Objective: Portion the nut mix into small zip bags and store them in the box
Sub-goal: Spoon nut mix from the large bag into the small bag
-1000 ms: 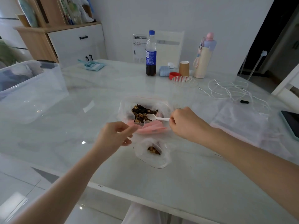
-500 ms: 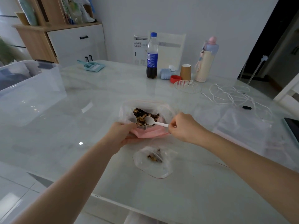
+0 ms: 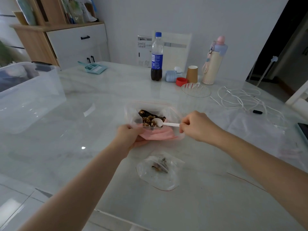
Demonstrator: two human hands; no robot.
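Observation:
A large clear zip bag (image 3: 168, 110) lies open mid-table with a pink packet (image 3: 160, 135) of nut mix (image 3: 147, 120) inside it. My left hand (image 3: 131, 136) grips the near left edge of the packet and bag. My right hand (image 3: 196, 126) pinches the handle of a white plastic spoon (image 3: 159, 122), whose bowl rests in the nuts. A small clear zip bag (image 3: 158, 170) lies flat nearer to me, with a few nuts inside. The clear storage box (image 3: 30, 97) stands at the far left of the table.
At the back stand a cola bottle (image 3: 156, 57), a paper cup (image 3: 192, 74), a red cap (image 3: 181, 81), a pastel flask (image 3: 214, 64) and a glass dish (image 3: 195, 90). White cables (image 3: 240, 99) and more clear bags (image 3: 256, 129) lie to the right. A teal dustpan (image 3: 94, 68) sits back left.
My left hand moved forward from the small bag's side and took hold of the packet's near edge. The spoon's bowl dipped into the nuts.

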